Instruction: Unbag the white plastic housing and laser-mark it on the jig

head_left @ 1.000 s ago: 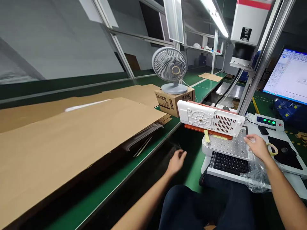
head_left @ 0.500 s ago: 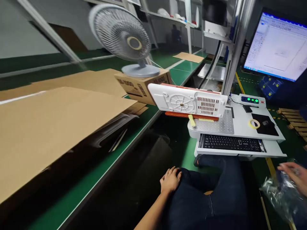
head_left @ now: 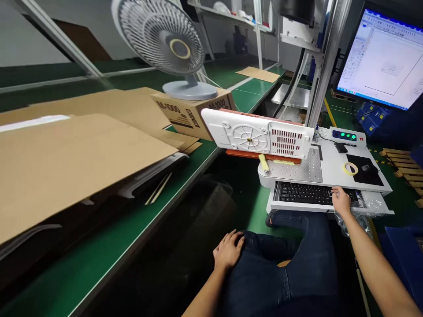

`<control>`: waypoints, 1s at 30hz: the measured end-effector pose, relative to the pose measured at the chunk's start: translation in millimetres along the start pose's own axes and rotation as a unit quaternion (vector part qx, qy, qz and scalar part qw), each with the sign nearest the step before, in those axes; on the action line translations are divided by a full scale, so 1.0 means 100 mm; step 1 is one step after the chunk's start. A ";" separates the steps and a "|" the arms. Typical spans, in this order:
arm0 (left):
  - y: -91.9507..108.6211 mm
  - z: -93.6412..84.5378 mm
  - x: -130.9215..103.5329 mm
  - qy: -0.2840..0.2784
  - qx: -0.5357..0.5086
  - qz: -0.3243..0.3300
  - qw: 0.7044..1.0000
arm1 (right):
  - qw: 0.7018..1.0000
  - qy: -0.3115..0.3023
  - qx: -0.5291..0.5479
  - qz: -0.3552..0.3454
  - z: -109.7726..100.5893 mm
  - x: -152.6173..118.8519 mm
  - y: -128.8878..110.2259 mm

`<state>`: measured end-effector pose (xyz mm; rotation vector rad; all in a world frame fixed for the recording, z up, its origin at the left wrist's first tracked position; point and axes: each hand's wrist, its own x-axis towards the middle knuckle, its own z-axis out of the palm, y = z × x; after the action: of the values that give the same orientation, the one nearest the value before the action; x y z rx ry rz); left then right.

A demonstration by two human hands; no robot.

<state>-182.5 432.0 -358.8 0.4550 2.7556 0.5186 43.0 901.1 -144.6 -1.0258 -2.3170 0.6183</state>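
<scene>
The right hand rests fingers-down on the keyboard, perhaps touching crinkled plastic (partly hidden); the left hand lies loosely spread on the knee, grasping nothing.

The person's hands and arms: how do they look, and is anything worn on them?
Both forearms are bare, with no sleeve reaching into view. The left hand and the right hand carry no glove, and no watch, ring or wristband can be seen. The fingers look slim, with short nails. Below the arms, the person wears dark blue trousers.
</scene>
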 end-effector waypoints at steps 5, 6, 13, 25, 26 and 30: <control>0.05 -0.02 0.04 0.013 0.005 -0.003 1.000 | 1.000 -0.011 0.017 -0.013 0.05 -0.01 0.09; 0.07 -0.04 0.04 0.013 0.008 -0.001 1.000 | 1.000 -0.011 0.019 -0.014 0.06 -0.01 0.11; 0.14 -0.16 0.03 -0.015 0.021 -0.001 1.000 | 0.999 -0.030 -0.017 0.026 0.16 0.09 0.23; 0.37 -0.30 0.23 -0.070 0.039 -0.008 0.997 | 0.999 0.033 0.035 0.011 0.09 -0.02 0.21; 0.37 -0.28 0.20 -0.053 0.046 -0.001 0.998 | 0.999 0.036 0.038 0.010 0.10 -0.02 0.22; 0.34 -0.26 0.13 -0.022 0.039 -0.012 0.999 | 0.999 0.040 0.034 0.009 0.13 -0.02 0.23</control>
<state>-195.3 458.8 -325.0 0.4440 2.7425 0.3927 48.3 911.1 -168.7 -1.0231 -2.2038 0.6477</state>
